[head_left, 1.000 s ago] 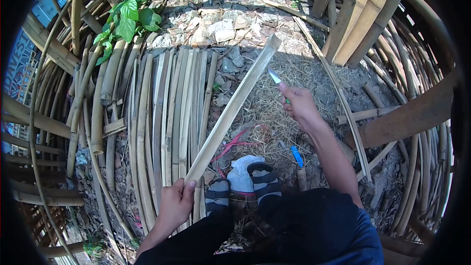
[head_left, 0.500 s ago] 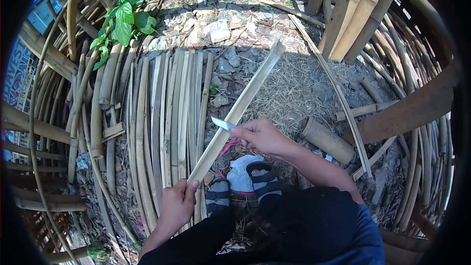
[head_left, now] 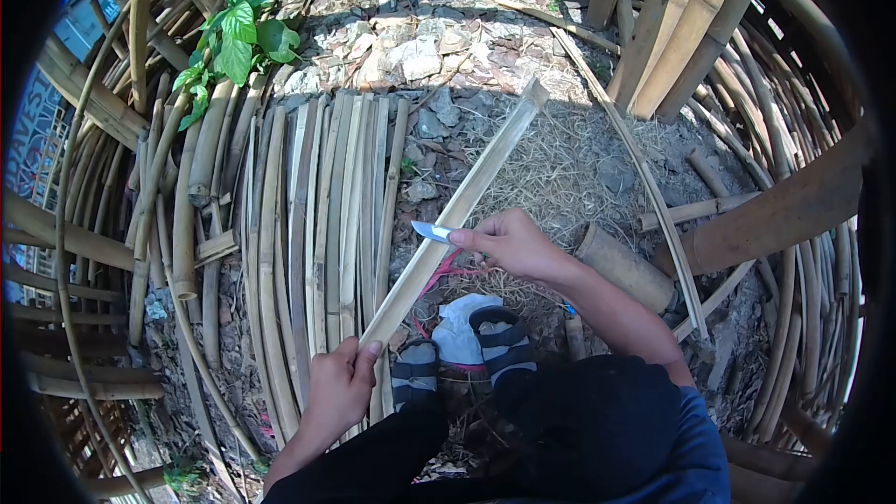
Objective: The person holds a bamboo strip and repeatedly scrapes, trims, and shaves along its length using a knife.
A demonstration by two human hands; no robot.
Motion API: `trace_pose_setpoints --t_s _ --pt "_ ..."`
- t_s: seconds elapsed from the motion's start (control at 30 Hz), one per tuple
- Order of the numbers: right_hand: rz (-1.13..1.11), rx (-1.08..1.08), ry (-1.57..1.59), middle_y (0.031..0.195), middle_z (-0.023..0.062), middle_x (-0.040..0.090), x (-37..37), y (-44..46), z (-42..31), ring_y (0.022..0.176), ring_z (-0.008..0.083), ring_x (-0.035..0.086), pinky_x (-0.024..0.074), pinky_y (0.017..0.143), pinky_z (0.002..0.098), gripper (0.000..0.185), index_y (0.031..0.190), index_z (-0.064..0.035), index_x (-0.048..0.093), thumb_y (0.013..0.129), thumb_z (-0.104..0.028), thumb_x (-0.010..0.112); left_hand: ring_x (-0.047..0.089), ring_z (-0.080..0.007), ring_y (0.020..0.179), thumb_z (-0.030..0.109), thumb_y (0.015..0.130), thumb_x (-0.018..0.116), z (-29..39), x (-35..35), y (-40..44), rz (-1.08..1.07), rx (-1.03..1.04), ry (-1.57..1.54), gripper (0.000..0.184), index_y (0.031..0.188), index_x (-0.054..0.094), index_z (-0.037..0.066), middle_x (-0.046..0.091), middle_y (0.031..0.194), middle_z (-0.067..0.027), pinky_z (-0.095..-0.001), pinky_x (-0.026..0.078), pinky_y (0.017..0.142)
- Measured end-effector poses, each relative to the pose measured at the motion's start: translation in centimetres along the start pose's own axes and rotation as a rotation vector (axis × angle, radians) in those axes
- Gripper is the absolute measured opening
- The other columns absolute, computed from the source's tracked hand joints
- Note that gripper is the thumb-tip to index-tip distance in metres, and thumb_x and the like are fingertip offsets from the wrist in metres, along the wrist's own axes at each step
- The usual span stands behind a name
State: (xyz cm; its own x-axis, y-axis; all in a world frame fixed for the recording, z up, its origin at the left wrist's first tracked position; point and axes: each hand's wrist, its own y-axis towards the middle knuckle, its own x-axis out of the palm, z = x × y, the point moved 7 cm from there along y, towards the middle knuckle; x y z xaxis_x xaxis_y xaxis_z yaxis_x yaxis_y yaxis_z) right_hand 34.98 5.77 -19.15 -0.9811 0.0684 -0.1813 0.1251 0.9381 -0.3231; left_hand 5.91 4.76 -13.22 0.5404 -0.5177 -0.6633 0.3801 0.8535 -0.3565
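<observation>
A split bamboo strip [head_left: 495, 154] slants up and away from me, its hollow inner face showing. My left hand [head_left: 342, 383] is closed round its near end, thumb on top. In my right hand [head_left: 518, 245] is a knife [head_left: 432, 231], gripped with the thumb along it. Its blade lies across the middle of the strip and points left; whether the edge touches the bamboo I cannot tell. The knife's handle is hidden in my fingers.
Several split bamboo strips [head_left: 322, 224] lie side by side at the left. A short bamboo piece [head_left: 623, 269] rests at the right, near a long thin strip [head_left: 635, 159]. Thick bamboo poles [head_left: 686, 23] stand behind. Dry shavings [head_left: 551, 163] cover the ground; my sandals [head_left: 504, 341] are below.
My right hand and the knife have moved slightly up and to the right along the strip. The strip's far end has shifted a little right; my left hand keeps its hold.
</observation>
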Motion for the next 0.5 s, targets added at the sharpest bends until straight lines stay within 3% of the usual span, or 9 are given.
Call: trace_pose_setpoints --t_s 0.13,0.2,0.27,0.33,0.37,0.43,0.5 --pt "0.071 0.044 0.022 0.054 0.0013 0.056 -1.2 -0.7 -1.3 0.046 0.007 0.045 0.0322 0.042 0.0273 0.05 0.069 0.0014 0.07 0.092 -0.043 0.072 0.052 -0.0198 0.041 0.026 0.102 0.058 -0.4 0.0 -0.1 -0.01 -0.024 -0.006 0.041 0.074 0.057 -0.004 0.053 0.049 -0.0125 -0.0386 0.04 0.044" --pt "0.14 -0.051 -0.013 0.057 0.0017 0.055 -3.8 1.0 0.1 0.048 0.0068 0.046 0.031 0.041 0.0264 0.049 0.069 0.0 0.067 0.094 -0.043 0.069 0.052 -0.0196 0.041 0.026 0.102 0.057 -1.1 -0.2 -0.2 -0.009 -0.038 -0.016 0.041 0.074 0.057 -0.005 0.053 0.049 -0.0122 -0.0383 0.04 0.044" --pt "0.446 0.039 0.168 0.056 -0.0049 0.047 -9.8 1.5 1.1 0.046 0.0037 0.037 0.0254 0.041 0.0228 0.047 0.069 -0.0075 0.057 0.097 -0.045 0.064 0.052 -0.0182 0.042 0.027 0.102 0.057 -2.4 -0.2 -0.4 -0.014 -0.058 -0.046 0.042 0.074 0.057 -0.004 0.054 0.05 -0.0109 -0.0372 0.04 0.044" --pt "0.512 0.131 0.172 0.055 -0.0071 0.039 -14.0 1.2 1.4 0.045 0.0032 0.031 0.0237 0.041 0.0222 0.045 0.072 -0.0107 0.052 0.1 -0.046 0.06 0.05 -0.0135 0.045 0.027 0.103 0.056 -2.8 -0.5 -0.6 -0.02 -0.073 -0.079 0.04 0.077 0.056 -0.002 0.053 0.054 -0.0067 -0.033 0.039 0.045" --pt "0.511 0.129 0.171 0.055 -0.0071 0.039 -13.9 0.9 1.2 0.045 0.0032 0.031 0.0237 0.041 0.0222 0.045 0.072 -0.0107 0.052 0.1 -0.046 0.06 0.048 -0.0087 0.049 0.027 0.104 0.055 -2.9 -0.6 -0.7 -0.027 -0.093 -0.115 0.037 0.079 0.056 0.0 0.052 0.057 -0.0025 -0.0289 0.037 0.045" --pt "0.45 0.105 0.302 0.056 -0.0074 0.039 -12.3 -0.7 0.9 0.047 0.0028 0.033 0.0256 0.043 0.0217 0.044 0.073 -0.0111 0.053 0.101 -0.045 0.057 0.052 -0.0111 0.049 0.028 0.104 0.055 -2.9 -0.5 -0.3 -0.018 -0.115 -0.112 0.039 0.077 0.056 -0.001 0.056 0.056 -0.0054 -0.0308 0.04 0.046" --pt "0.287 -0.079 0.278 0.062 -0.0016 0.049 -8.9 -0.5 0.8 0.053 0.004 0.041 0.0331 0.049 0.0237 0.044 0.075 -0.006 0.059 0.1 -0.042 0.06 0.057 -0.0135 0.048 0.028 0.104 0.055 -2.7 -0.2 0.1 -0.006 -0.135 -0.111 0.041 0.075 0.057 -0.002 0.059 0.056 -0.0083 -0.0327 0.043 0.047"
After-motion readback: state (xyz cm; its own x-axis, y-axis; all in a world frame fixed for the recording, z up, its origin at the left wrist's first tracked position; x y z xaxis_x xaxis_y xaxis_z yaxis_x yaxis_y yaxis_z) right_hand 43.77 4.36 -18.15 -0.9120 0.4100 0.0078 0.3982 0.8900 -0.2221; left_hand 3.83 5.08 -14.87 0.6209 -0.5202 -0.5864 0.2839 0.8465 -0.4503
